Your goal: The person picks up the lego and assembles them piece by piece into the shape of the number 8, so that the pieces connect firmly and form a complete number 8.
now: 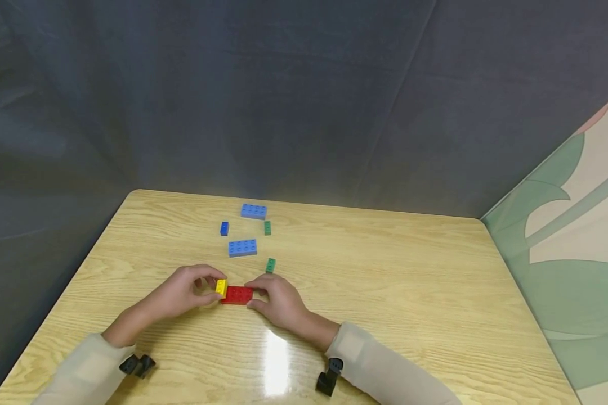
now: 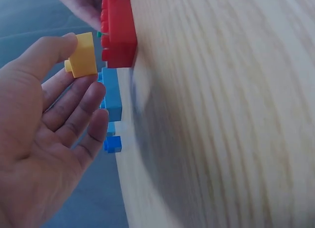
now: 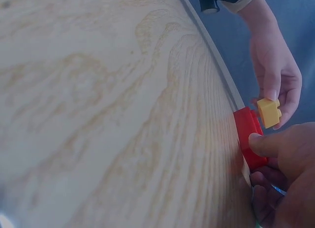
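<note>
While the left hand [image 1: 179, 292] hovers at the near middle of the bench [image 1: 385, 292], it pinches a small yellow brick [image 1: 221, 287] between thumb and fingertips, studs pointing sideways toward the red one. That grip is a light pinch on the brick's flat sides; the left wrist view shows the other fingers fanned out loose below it. The yellow brick sits just off the left end of the red brick [image 1: 237, 295], very near, though whether they touch I cannot tell.

Over on the other side, the right hand [image 1: 278, 301] clamps the red brick's right end, thumb on the near side wall and fingers curled over the far side, pinning it flat on the wood. Both wrists lie low over the bench, forearms angled in from the near edge, sleeves [image 1: 380, 365] down to the wrists.

These look like hard, light plastic pieces: stiff, smooth-walled, a bit slippery on this glossy top, and unlikely to break. By my reading the side walls are the place to hold, leaving the studs and underside free.

Farther back lie two light blue bricks [image 1: 242, 247], a small dark blue brick [image 1: 224, 228] and two small green bricks [image 1: 270, 265], one of those just behind the right hand's fingers.
</note>
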A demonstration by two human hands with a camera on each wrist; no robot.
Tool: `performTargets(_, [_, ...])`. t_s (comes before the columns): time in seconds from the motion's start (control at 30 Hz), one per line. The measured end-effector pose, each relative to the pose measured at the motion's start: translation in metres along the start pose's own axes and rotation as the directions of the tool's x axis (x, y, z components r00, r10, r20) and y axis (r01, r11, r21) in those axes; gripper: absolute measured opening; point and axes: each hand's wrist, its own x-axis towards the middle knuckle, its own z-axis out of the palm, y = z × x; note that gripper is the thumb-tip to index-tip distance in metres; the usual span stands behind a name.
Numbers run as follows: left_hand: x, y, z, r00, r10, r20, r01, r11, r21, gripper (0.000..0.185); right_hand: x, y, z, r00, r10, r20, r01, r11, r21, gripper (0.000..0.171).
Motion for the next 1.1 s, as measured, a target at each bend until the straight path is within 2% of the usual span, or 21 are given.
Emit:
performTargets(0.63, [0.0015, -0.0022, 0.0041, 0.999, 0.019, 0.029, -0.019, 1.0, -0.011, 0.028, 0.0003, -0.0005, -0.0014, 1.0, 0.003, 0.006, -0.003, 1.0, -0.007, 0.033])
performTargets(1.1, [0.0082, -0.0041, 0.0022, 0.991, 0.016, 0.129, 0.008, 0.984, -0.176, 0.022, 0.0002, -0.0012, -0.0008, 1.0, 0.003, -0.007, -0.003, 1.0, -0.006, 0.032])
